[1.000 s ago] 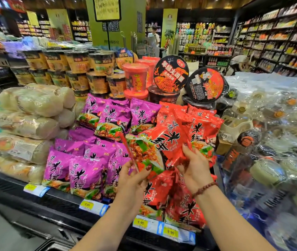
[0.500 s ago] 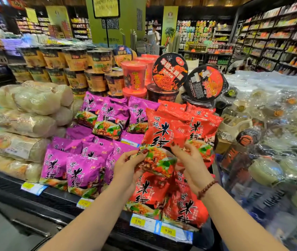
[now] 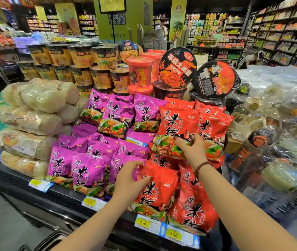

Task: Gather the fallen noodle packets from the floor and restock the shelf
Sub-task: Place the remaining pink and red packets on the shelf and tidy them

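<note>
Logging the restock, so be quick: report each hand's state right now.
Left hand: grips the top edge of the front red packet.
Right hand: pinches the upper red packet on the stack.

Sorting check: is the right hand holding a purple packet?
No, the right hand grips the upper red packet, the left hand the lower red packet.

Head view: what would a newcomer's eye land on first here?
The bright red plastic noodle packets massed at the right front of the shelf, beside a block of purple plastic noodle packets on their left. The right-hand grip holds an upper red packet, the left-hand grip a lower red packet. Behind, two round black-and-red bowl lids stand propped upright.
</note>
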Demonstrator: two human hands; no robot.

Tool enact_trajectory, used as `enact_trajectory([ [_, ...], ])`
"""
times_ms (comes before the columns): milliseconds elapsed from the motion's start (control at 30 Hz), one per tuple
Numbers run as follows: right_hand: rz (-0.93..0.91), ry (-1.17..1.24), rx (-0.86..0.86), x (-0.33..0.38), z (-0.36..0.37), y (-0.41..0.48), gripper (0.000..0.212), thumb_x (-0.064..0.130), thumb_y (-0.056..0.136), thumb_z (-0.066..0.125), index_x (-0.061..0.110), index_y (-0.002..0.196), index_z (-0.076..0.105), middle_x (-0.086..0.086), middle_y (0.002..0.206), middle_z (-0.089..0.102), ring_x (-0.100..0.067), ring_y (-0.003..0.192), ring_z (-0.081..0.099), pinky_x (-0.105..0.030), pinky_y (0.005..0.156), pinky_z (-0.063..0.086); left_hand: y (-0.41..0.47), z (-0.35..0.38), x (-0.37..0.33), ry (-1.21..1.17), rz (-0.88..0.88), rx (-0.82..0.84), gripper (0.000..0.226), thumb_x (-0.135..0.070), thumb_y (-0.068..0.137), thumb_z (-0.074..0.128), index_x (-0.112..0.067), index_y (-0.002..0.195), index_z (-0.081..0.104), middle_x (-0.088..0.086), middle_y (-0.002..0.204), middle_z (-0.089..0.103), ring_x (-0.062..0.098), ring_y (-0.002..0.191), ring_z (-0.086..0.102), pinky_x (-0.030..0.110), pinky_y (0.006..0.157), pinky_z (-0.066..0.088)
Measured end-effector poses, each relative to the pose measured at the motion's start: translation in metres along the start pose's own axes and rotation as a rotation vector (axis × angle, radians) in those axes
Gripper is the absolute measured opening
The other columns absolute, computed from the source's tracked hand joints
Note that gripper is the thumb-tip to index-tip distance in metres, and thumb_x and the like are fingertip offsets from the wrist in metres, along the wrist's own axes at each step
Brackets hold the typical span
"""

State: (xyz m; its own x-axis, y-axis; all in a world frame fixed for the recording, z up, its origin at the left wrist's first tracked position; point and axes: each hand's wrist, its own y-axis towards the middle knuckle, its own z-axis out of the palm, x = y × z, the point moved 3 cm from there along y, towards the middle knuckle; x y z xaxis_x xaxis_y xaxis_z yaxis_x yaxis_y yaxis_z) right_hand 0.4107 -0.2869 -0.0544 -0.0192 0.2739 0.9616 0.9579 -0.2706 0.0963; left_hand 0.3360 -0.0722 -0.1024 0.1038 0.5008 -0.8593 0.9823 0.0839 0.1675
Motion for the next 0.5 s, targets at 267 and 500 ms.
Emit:
enact_trajectory([
  [267,-0.311,-0.532,-0.285,-0.009,0.016,-0.004,0.091,0.039,0.084,0.068,0.008,0.151,0.014,-0.018,0.153,0.023,-0.033,0.139,0.027,-0.043,0.109,0.033,-0.022,0.032,0.025,0.307,0.174,0.2,0.071,-0.038,0.082,0.075,-0.037,0.144,0.04,-0.019,0.146,0.024,0.006,0.142,0.014,0.022,0.115,0.017],
  [500,-0.817,-1.131,-0.044,-0.027,0.033,0.006,0.067,0.042,0.086,0.065,0.029,0.146,0.037,-0.009,0.155,0.029,-0.033,0.143,0.023,-0.049,0.115,0.019,-0.023,0.038,0.035,0.315,0.152,0.288,0.081,-0.046,0.08,0.075,-0.048,0.145,0.026,-0.029,0.147,0.014,0.0,0.143,0.009,0.028,0.118,0.019],
])
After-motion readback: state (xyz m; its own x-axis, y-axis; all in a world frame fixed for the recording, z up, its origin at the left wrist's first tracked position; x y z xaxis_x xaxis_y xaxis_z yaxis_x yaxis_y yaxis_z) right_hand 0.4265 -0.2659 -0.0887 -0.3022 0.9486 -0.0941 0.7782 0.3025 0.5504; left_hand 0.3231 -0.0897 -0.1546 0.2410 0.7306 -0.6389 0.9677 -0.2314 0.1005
